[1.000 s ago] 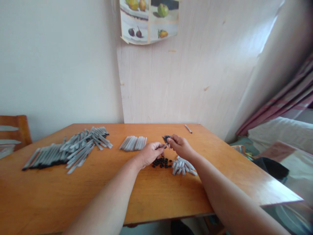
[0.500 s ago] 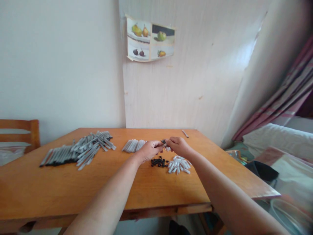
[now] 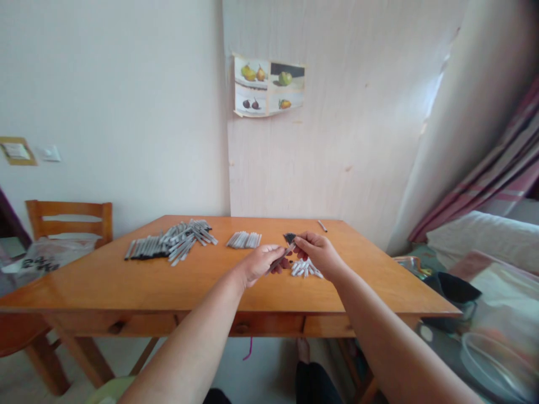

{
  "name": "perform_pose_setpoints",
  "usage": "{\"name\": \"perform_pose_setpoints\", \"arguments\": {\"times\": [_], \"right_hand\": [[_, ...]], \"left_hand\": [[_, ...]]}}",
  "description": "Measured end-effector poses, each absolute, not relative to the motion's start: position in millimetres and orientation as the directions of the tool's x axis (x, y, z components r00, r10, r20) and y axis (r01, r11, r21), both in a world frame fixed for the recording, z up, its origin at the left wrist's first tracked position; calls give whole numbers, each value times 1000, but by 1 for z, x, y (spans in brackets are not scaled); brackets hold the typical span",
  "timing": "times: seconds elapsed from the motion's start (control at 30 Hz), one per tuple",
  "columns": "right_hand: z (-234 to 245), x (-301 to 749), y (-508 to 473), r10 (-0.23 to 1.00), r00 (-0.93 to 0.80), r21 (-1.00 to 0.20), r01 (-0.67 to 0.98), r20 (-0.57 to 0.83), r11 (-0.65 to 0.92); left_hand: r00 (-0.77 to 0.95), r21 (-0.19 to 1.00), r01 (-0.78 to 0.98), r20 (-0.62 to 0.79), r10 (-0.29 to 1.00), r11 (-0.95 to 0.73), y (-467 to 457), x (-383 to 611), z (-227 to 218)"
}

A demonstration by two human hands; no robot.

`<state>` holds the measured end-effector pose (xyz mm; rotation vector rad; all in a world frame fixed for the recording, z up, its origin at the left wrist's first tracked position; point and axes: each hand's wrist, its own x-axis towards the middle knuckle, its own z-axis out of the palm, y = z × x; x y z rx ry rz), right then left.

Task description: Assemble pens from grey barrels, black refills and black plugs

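Both hands meet above the middle of a wooden table. My left hand is closed round a thin grey stick that slants up to the right. My right hand pinches at the stick's upper end with closed fingers. Just under the right hand lies a small heap of short white tubes. A small dark heap sits behind the fingertips. The little black pieces on the table are hidden behind my left hand.
A big pile of grey sticks lies at the table's far left, and a neat row of white tubes beside it. One loose stick rests near the far edge. A wooden chair stands left; bedding right.
The camera has pulled back and tilted down, so the table's front edge and drawers show. Both hands stay together on the stick, which now slants more steeply.
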<state>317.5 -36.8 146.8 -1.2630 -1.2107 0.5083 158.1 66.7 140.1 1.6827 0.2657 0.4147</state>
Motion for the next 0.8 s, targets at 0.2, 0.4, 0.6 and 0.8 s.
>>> {"name": "perform_pose_setpoints", "arguments": {"times": [0.2, 0.4, 0.6, 0.8], "right_hand": [[142, 289, -63, 855, 356, -921, 241, 377, 305], [132, 256, -75, 840, 434, -945, 194, 325, 265], [125, 235, -83, 828, 433, -931, 233, 357, 279], [127, 222, -88, 831, 425, -932, 200, 360, 302]], "left_hand": [[900, 991, -23, 79, 428, -134, 31, 120, 134], [783, 963, -44, 198, 590, -266, 2, 98, 125], [760, 973, -40, 177, 625, -227, -9, 76, 112], [833, 999, -16, 39, 552, -46, -10, 52, 105]]}}
